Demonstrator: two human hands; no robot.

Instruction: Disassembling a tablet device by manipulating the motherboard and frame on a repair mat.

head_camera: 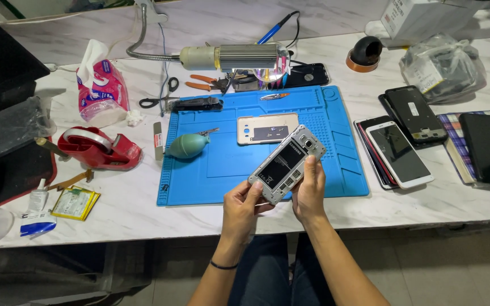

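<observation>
Your left hand (240, 207) and right hand (309, 192) sit closest, fingers pinching the opened phone (286, 164) by its lower edges, back side up with the battery showing, above the near edge of the blue work mat (336, 170). On the mat lie a gold back cover (267, 128) and a green dust blower (187, 146).

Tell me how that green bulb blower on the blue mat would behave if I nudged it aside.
The green bulb blower looks rounded and rubbery, so it would probably roll or wobble instead of sliding straight. It seems hollow, so likely light. Its thin nozzle lies by the blue mat ridges and might catch there.
</observation>
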